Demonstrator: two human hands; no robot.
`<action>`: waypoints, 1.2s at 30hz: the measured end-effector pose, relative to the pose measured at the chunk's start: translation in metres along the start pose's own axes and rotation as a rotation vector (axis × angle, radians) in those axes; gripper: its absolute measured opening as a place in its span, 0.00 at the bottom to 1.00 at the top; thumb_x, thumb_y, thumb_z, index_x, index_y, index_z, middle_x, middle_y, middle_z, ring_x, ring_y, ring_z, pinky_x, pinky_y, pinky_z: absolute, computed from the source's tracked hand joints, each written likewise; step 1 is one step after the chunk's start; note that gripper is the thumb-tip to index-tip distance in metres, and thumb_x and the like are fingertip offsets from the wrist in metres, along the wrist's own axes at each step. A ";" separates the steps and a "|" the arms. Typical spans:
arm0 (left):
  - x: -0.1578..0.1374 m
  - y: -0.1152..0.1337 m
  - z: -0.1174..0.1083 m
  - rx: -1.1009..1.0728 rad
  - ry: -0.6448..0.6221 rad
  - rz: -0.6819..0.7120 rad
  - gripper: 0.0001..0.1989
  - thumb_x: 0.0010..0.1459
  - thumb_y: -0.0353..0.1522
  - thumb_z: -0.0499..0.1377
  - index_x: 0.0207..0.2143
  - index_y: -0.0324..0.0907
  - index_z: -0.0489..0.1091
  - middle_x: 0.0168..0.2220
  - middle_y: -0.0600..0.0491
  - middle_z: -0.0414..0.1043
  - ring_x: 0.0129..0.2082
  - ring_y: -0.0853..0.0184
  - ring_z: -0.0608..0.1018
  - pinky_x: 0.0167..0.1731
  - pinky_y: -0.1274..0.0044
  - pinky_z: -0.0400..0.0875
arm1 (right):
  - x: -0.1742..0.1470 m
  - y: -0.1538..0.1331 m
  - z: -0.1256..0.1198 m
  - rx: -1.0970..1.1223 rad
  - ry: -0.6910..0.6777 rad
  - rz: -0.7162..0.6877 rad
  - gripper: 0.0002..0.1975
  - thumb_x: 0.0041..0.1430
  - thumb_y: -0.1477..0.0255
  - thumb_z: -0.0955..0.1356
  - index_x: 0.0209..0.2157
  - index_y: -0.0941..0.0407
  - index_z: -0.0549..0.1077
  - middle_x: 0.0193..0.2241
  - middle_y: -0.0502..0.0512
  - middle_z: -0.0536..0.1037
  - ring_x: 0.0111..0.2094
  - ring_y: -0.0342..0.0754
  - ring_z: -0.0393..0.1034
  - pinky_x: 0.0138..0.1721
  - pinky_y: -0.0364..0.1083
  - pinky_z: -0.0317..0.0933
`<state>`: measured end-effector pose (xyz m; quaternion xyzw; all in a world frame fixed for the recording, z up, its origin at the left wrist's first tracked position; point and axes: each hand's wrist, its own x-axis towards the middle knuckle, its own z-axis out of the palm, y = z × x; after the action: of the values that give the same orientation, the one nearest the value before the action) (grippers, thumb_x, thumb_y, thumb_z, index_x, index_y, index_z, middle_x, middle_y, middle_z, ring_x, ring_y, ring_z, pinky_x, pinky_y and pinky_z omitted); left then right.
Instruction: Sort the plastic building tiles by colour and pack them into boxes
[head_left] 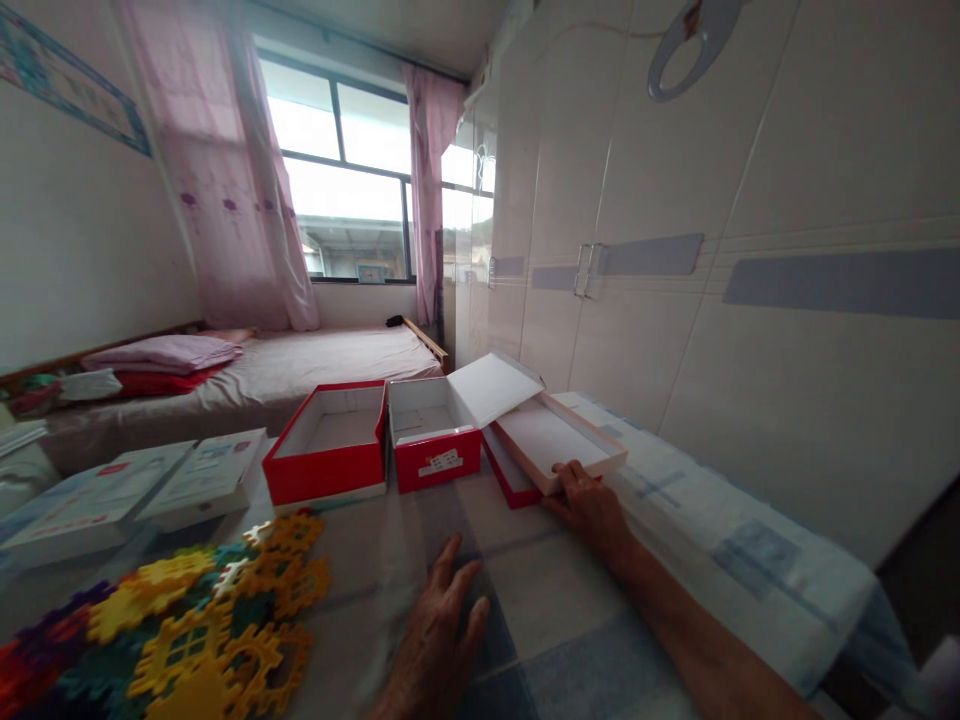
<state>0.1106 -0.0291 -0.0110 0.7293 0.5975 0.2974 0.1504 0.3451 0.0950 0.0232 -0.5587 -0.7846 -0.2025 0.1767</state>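
Observation:
My right hand (596, 515) grips the near corner of a shallow pale box lid (566, 440), fingertips over its rim. Beneath that lid lies a red lid (514, 475), partly covered. Low in the middle, my left hand (446, 620) is over the checked tablecloth (480, 515), fingers apart and holding nothing. Beyond it stand two red boxes with pale insides, one at the left (322, 465) and one with a white label (439, 455). The labelled box has its white flap (495, 388) folded out to the right, over part of the pale lid.
Colourful interlocking plastic pieces (217, 620) are heaped at the front left. Behind them lie two flat white boxes, one farther left (97, 495) and one nearer the red boxes (206, 475). A bed (337, 355) stands beyond the table, and a white wardrobe (637, 340) lines the right.

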 end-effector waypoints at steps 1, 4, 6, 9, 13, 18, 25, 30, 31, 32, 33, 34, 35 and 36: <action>0.000 0.000 0.000 0.004 -0.005 -0.001 0.19 0.59 0.33 0.49 0.51 0.41 0.67 0.64 0.47 0.51 0.62 0.61 0.58 0.59 0.67 0.57 | -0.001 0.000 0.001 0.018 0.006 -0.006 0.15 0.61 0.65 0.62 0.47 0.56 0.63 0.41 0.57 0.71 0.36 0.47 0.71 0.31 0.42 0.60; 0.000 -0.001 0.001 0.003 -0.006 0.008 0.19 0.60 0.34 0.48 0.52 0.41 0.67 0.64 0.47 0.50 0.63 0.61 0.57 0.59 0.67 0.57 | -0.003 -0.001 0.003 0.021 0.010 -0.007 0.13 0.62 0.68 0.62 0.47 0.56 0.64 0.40 0.57 0.71 0.37 0.47 0.70 0.34 0.43 0.60; -0.001 -0.002 0.001 0.002 -0.002 0.016 0.20 0.61 0.34 0.47 0.52 0.41 0.66 0.65 0.47 0.50 0.63 0.62 0.57 0.59 0.67 0.56 | -0.003 0.000 0.003 0.017 0.022 0.007 0.12 0.61 0.69 0.62 0.46 0.57 0.65 0.40 0.57 0.71 0.38 0.49 0.69 0.37 0.44 0.60; -0.001 -0.002 0.001 0.017 -0.018 0.007 0.20 0.61 0.34 0.46 0.53 0.39 0.66 0.65 0.45 0.49 0.63 0.61 0.57 0.59 0.66 0.56 | -0.003 0.004 0.001 0.032 0.049 0.059 0.11 0.60 0.70 0.63 0.45 0.58 0.65 0.40 0.58 0.70 0.39 0.50 0.68 0.39 0.45 0.59; 0.000 0.001 -0.001 0.031 -0.042 0.005 0.21 0.61 0.33 0.46 0.53 0.37 0.66 0.65 0.43 0.49 0.63 0.60 0.57 0.59 0.66 0.56 | -0.003 0.017 0.000 0.041 0.078 0.129 0.11 0.61 0.71 0.62 0.45 0.57 0.63 0.40 0.58 0.69 0.39 0.50 0.67 0.40 0.46 0.59; 0.000 -0.001 0.000 0.022 -0.023 0.011 0.20 0.60 0.33 0.47 0.52 0.39 0.67 0.64 0.44 0.50 0.63 0.60 0.57 0.59 0.66 0.56 | -0.004 0.041 0.005 0.018 0.097 0.231 0.05 0.62 0.73 0.61 0.39 0.57 0.64 0.38 0.57 0.69 0.39 0.49 0.67 0.40 0.45 0.58; -0.001 -0.003 0.001 -0.019 -0.027 -0.005 0.20 0.60 0.34 0.48 0.52 0.40 0.67 0.65 0.46 0.49 0.63 0.60 0.57 0.59 0.66 0.55 | -0.009 0.069 0.019 0.027 0.069 0.423 0.07 0.57 0.82 0.59 0.36 0.58 0.64 0.37 0.56 0.68 0.34 0.45 0.66 0.37 0.42 0.57; -0.002 -0.005 0.002 -0.031 -0.019 -0.006 0.20 0.60 0.35 0.47 0.52 0.40 0.67 0.65 0.47 0.49 0.63 0.60 0.57 0.60 0.66 0.55 | -0.010 0.078 0.025 0.030 0.055 0.473 0.09 0.55 0.83 0.60 0.37 0.60 0.66 0.39 0.59 0.67 0.36 0.46 0.65 0.39 0.42 0.56; -0.001 -0.005 0.002 -0.032 -0.016 -0.004 0.20 0.60 0.35 0.48 0.52 0.40 0.67 0.65 0.47 0.49 0.63 0.60 0.57 0.60 0.67 0.55 | -0.010 0.080 0.026 0.028 0.053 0.482 0.09 0.55 0.83 0.60 0.37 0.60 0.66 0.39 0.59 0.67 0.36 0.46 0.65 0.39 0.42 0.56; -0.001 -0.005 0.002 -0.033 -0.011 -0.002 0.20 0.60 0.35 0.48 0.51 0.40 0.68 0.65 0.47 0.50 0.62 0.60 0.58 0.59 0.67 0.56 | -0.011 0.082 0.027 0.026 0.049 0.490 0.08 0.55 0.82 0.60 0.36 0.60 0.67 0.39 0.60 0.67 0.37 0.47 0.65 0.39 0.43 0.56; -0.001 -0.004 0.002 -0.035 -0.007 0.000 0.20 0.60 0.35 0.48 0.51 0.40 0.68 0.64 0.47 0.50 0.62 0.60 0.58 0.59 0.66 0.56 | -0.012 0.084 0.028 0.025 0.045 0.495 0.08 0.56 0.82 0.60 0.36 0.60 0.68 0.39 0.60 0.67 0.38 0.48 0.65 0.40 0.43 0.56; 0.000 -0.004 0.002 -0.036 -0.007 0.003 0.20 0.59 0.35 0.48 0.51 0.40 0.68 0.64 0.46 0.50 0.62 0.59 0.58 0.59 0.66 0.56 | -0.013 0.087 0.029 0.026 0.038 0.496 0.08 0.55 0.82 0.60 0.35 0.60 0.69 0.38 0.61 0.67 0.39 0.49 0.64 0.41 0.44 0.56; 0.000 -0.003 0.001 -0.037 -0.011 0.005 0.20 0.60 0.36 0.48 0.51 0.40 0.68 0.64 0.46 0.50 0.62 0.59 0.58 0.59 0.66 0.56 | -0.014 0.089 0.030 0.030 0.031 0.494 0.09 0.55 0.82 0.60 0.35 0.60 0.69 0.38 0.61 0.67 0.39 0.49 0.64 0.41 0.44 0.56; 0.000 -0.003 0.000 -0.039 -0.017 0.004 0.20 0.60 0.36 0.48 0.51 0.40 0.68 0.64 0.46 0.50 0.62 0.59 0.58 0.59 0.65 0.56 | -0.014 0.090 0.031 0.038 0.023 0.489 0.10 0.54 0.83 0.60 0.35 0.60 0.70 0.38 0.61 0.68 0.40 0.49 0.64 0.42 0.43 0.55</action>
<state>0.1087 -0.0284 -0.0128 0.7300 0.5888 0.3031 0.1689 0.4338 0.1262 -0.0001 -0.7262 -0.6278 -0.1453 0.2396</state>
